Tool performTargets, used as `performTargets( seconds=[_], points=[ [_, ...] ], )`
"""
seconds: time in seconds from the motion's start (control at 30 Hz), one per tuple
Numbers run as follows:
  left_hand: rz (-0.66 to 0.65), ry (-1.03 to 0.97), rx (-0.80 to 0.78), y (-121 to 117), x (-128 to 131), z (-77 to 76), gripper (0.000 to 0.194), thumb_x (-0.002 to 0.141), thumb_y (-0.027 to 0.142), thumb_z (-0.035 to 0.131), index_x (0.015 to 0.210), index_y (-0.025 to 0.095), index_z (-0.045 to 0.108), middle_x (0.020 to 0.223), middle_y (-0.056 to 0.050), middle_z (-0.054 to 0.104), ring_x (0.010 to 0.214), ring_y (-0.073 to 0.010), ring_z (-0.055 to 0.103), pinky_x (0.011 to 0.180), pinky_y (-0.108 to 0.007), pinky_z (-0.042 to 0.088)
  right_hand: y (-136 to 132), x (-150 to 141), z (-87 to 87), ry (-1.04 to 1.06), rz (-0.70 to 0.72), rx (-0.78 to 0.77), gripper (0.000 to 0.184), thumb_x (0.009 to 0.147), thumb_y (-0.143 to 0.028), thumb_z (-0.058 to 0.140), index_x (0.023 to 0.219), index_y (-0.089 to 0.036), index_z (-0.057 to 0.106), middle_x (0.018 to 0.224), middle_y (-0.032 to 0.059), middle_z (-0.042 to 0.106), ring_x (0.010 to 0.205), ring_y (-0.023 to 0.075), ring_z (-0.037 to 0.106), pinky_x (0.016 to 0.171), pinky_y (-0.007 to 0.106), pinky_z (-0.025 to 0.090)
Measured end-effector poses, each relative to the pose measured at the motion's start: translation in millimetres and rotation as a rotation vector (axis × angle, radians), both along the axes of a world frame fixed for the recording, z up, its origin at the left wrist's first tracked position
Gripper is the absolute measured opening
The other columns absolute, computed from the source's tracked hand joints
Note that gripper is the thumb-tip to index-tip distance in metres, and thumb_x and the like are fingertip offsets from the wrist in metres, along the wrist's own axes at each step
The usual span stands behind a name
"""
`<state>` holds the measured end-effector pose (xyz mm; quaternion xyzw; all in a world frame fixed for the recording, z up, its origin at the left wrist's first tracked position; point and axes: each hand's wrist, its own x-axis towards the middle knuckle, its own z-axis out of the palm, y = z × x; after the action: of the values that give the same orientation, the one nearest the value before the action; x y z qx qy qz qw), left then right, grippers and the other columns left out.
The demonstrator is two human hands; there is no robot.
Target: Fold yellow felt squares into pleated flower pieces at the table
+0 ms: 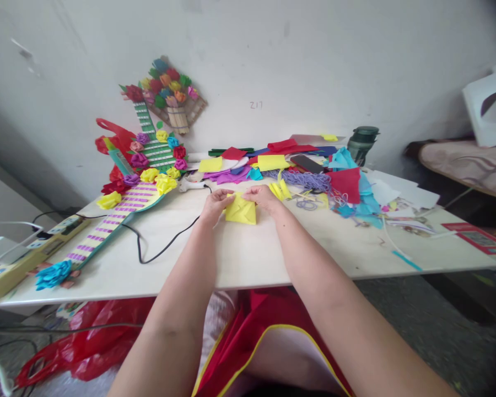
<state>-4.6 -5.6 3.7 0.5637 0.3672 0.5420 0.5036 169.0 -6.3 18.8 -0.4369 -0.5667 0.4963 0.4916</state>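
A small square of yellow crepe-like paper (242, 212) with fold creases is held up just over the white table. On its upper left corner, my left hand (217, 204) pinches the edge between thumb and fingers. My right hand (261, 196) grips the upper right edge the same way. Close to the right hand lie curled yellow paper strips (280, 189). Behind the hands is a pile of coloured paper, with a yellow sheet (273, 162) on top and purple sheets (227, 175) below.
Left stands a paper-flower decoration (119, 212) with a hot glue gun (192, 185) and its black cord beside it. A power strip (33, 251) lies at the left edge. Purple yarn (301, 180), a phone (308, 164), blue paper (366, 193) and a dark bottle (361, 144) are at right.
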Motion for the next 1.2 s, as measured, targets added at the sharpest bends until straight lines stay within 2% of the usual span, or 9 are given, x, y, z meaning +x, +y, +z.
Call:
performTargets(
  seconds=[0.17, 0.33, 0.57, 0.77, 1.0, 1.2],
  points=[
    [-0.004, -0.013, -0.067, 0.2, -0.1, 1.0, 0.042, 0.048, 0.036, 0.084, 0.077, 0.014, 0.064, 0.057, 0.002, 0.06, 0.049, -0.0079, 0.051, 0.048, -0.02, 0.035, 0.8, -1.9, 0.3, -0.004, -0.005, 0.055, 0.011, 0.056, -0.021, 0.071, 0.057, -0.015, 0.061, 0.056, -0.0027, 0.058, 0.055, 0.0104, 0.052, 0.059, 0.024, 0.042],
    [-0.01, -0.035, -0.104, -1.6, 0.7, 2.4, 0.041, 0.044, 0.037, 0.085, 0.062, 0.015, 0.057, 0.05, 0.004, 0.053, 0.043, -0.0056, 0.044, 0.044, -0.02, 0.031, 0.6, -2.4, 0.2, -0.022, -0.012, 0.09, 0.012, 0.056, -0.022, 0.069, 0.06, -0.015, 0.062, 0.057, -0.0034, 0.057, 0.056, 0.0096, 0.05, 0.059, 0.023, 0.039],
    [-0.027, -0.022, -0.061, -2.5, -0.4, 2.2, 0.039, 0.046, 0.038, 0.084, 0.065, 0.015, 0.058, 0.054, 0.004, 0.056, 0.046, -0.0066, 0.047, 0.045, -0.02, 0.033, 2.1, -0.7, -6.0, -0.105, 0.094, 0.092, 0.033, 0.062, -0.045, 0.068, 0.059, -0.015, 0.056, 0.053, -0.004, 0.051, 0.053, 0.0095, 0.044, 0.052, 0.023, 0.032],
    [-0.028, 0.005, -0.036, -1.5, 0.0, 1.1, 0.038, 0.049, 0.039, 0.083, 0.066, 0.016, 0.059, 0.055, 0.004, 0.056, 0.046, -0.007, 0.047, 0.045, -0.02, 0.033, -1.7, -2.9, -2.8, -0.074, 0.069, 0.092, 0.027, 0.059, -0.039, 0.071, 0.061, -0.014, 0.06, 0.056, -0.0035, 0.055, 0.055, 0.0103, 0.048, 0.057, 0.023, 0.037],
    [-0.044, -0.001, -0.083, 0.6, -0.8, -0.6, 0.037, 0.049, 0.041, 0.082, 0.064, 0.015, 0.06, 0.054, 0.003, 0.057, 0.047, -0.0073, 0.047, 0.046, -0.02, 0.033, -2.0, -5.5, -1.5, -0.08, 0.029, 0.103, 0.023, 0.056, -0.035, 0.073, 0.057, -0.015, 0.061, 0.053, -0.0045, 0.055, 0.055, 0.0104, 0.05, 0.058, 0.024, 0.04],
    [0.027, 0.023, -0.02, 2.6, -1.7, -2.8, 0.034, 0.052, 0.04, 0.08, 0.065, 0.015, 0.06, 0.054, 0.003, 0.055, 0.047, -0.0072, 0.045, 0.046, -0.021, 0.03, -2.3, -5.8, -3.4, -0.079, 0.068, 0.083, 0.021, 0.061, -0.034, 0.072, 0.058, -0.015, 0.062, 0.053, -0.0038, 0.056, 0.055, 0.0109, 0.051, 0.057, 0.023, 0.04]
  ],
)
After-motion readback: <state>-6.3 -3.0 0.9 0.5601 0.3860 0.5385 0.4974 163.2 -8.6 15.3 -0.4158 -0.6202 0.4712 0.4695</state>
